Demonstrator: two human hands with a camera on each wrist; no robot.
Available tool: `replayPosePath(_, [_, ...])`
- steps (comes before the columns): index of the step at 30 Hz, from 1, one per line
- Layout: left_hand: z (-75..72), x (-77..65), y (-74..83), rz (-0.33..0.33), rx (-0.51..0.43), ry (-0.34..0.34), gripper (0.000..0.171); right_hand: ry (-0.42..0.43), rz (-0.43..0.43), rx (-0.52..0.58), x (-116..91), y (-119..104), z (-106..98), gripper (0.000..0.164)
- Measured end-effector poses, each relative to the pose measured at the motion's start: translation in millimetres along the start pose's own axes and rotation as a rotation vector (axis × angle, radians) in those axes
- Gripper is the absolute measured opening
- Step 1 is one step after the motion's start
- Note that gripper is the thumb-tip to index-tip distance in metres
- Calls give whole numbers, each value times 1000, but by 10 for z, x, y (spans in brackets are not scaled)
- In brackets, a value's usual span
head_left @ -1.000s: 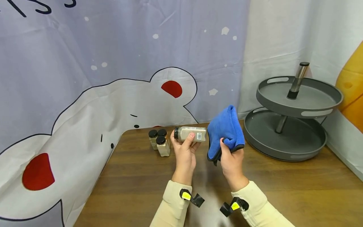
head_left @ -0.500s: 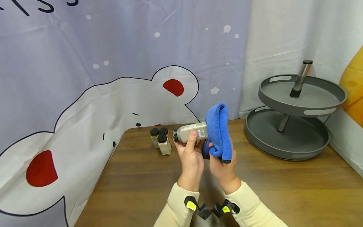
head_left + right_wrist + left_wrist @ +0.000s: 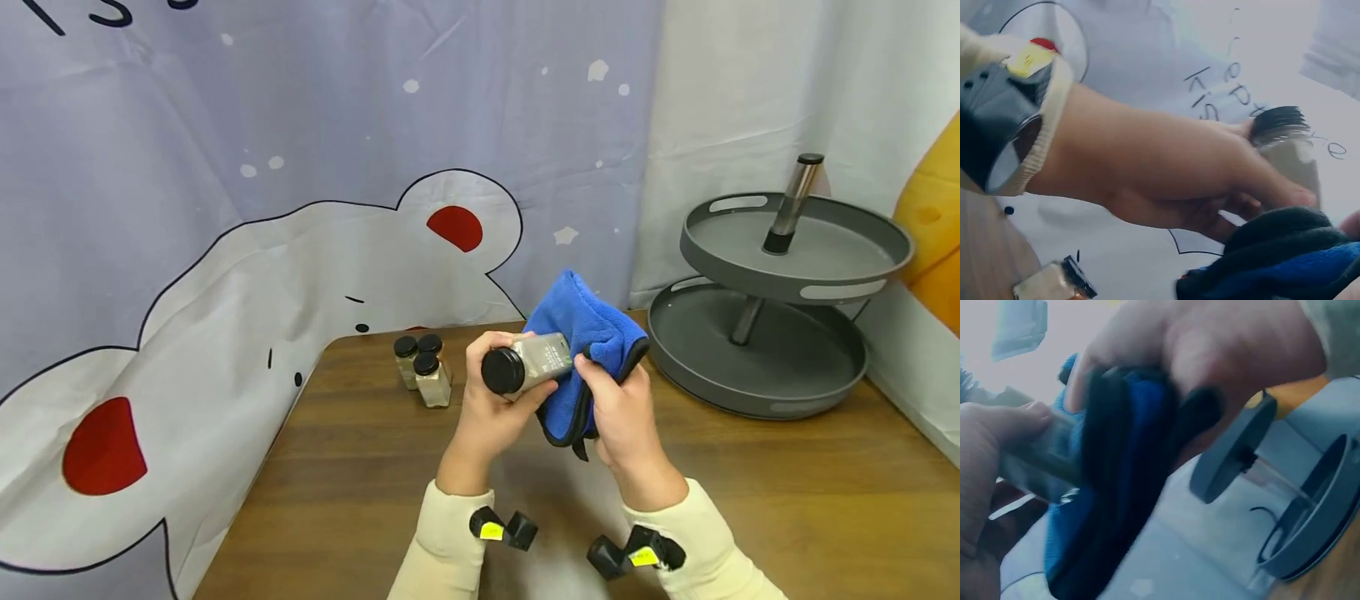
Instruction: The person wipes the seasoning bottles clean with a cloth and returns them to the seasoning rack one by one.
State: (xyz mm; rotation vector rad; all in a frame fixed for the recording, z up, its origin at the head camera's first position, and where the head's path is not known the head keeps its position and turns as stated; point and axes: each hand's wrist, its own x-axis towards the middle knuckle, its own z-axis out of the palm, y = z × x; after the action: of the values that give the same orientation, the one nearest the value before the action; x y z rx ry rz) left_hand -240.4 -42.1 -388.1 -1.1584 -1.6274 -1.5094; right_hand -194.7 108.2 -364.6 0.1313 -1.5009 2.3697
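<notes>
My left hand (image 3: pixel 491 408) grips a clear spice jar (image 3: pixel 546 357) with a black lid, held tilted above the table with the lid toward me. My right hand (image 3: pixel 626 412) holds a folded blue cloth (image 3: pixel 581 312) with black edging. The cloth lies against the base and far side of the jar, and the right thumb is close by the jar's bottom end. In the left wrist view the cloth (image 3: pixel 1122 481) covers part of the jar (image 3: pixel 1041 459). The right wrist view shows the jar's ribbed black lid (image 3: pixel 1279 120) above the left hand (image 3: pixel 1210 169).
Several similar black-capped jars (image 3: pixel 433 385) stand grouped on the wooden table (image 3: pixel 360 492), left of the hands. A two-tier grey round tray stand (image 3: pixel 757 367) with a metal post is at the back right. A printed curtain (image 3: pixel 337 275) hangs behind the table.
The left hand has turned the jar, so its lid now faces me rather than left. The cloth first moved left onto the jar's base, then swung open to the right as the right hand shifted.
</notes>
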Motion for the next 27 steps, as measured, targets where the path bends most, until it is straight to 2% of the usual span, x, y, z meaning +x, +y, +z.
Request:
replayPosePath(2, [-87,29,16,15,14,-78,73,-59,85,-24,6,-78,-31,43])
replayPosePath(5, [-179,72,35,17,0,-150,82,-128,164,-46,25,-146,-65,44])
replayPosePath(7, [-218,90,43,26,-25,-163,81,-162,175,-34,30,-158,-74,44])
replayPosePath(10, [-238,96,56,55,-60,-137,71,-157,153,-12,-1,-142,-56,41])
replayPosePath(14, [-210,83,67,80,-104,-47,59,-116,77,22,-82,-107,21,38])
replayPosePath(18, [-145,84,100,95,-117,63,62,-74,-10,62,-168,-75,110,38])
replayPosePath(20, [-90,70,122,76,-134,124,66,-51,-87,81,-207,-46,142,40])
replayPosePath(21, [-55,61,130,56,-143,162,68,-49,-136,83,-222,-25,150,42])
replayPosePath(23, [30,35,151,-25,-182,256,71,-44,-262,58,-241,31,150,45])
replayPosePath(27, [209,-9,184,-247,-346,477,70,-27,-555,-180,-226,154,93,44])
